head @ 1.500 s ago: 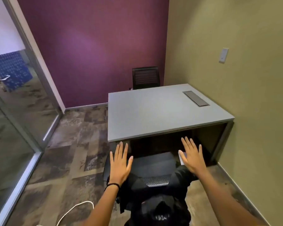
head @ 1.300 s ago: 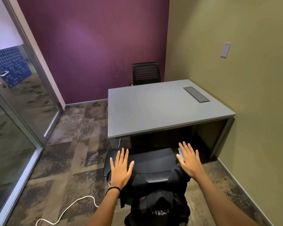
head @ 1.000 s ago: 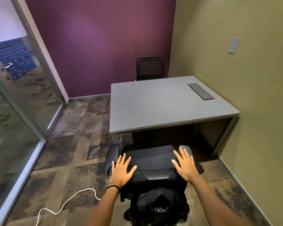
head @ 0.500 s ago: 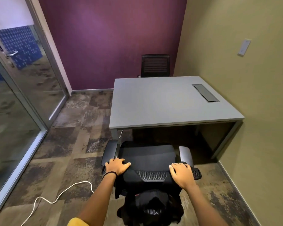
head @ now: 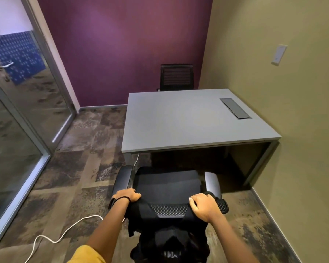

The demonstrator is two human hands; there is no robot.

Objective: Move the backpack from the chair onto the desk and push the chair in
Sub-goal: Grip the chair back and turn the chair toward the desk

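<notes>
A black office chair [head: 167,184] stands in front of the grey desk [head: 188,120], its seat outside the desk's front edge. A black backpack [head: 171,242] hangs behind the chair's backrest at the bottom centre, with its straps draped over the top of the backrest. My left hand [head: 128,195] is curled over the left strap at the backrest's top corner. Over the right strap at the other corner, my right hand [head: 202,206] is closed. The backpack's lower part is cut off by the frame.
A second black chair [head: 176,76] stands behind the desk against the purple wall. A dark cable hatch [head: 235,108] sits in the desktop by the right wall. A white cable [head: 65,232] lies on the carpet to the left. A glass wall [head: 17,114] runs along the left.
Both hands were open and spread above the chair; they have come down and closed over the straps on the backrest top. The view has drawn back from the desk.
</notes>
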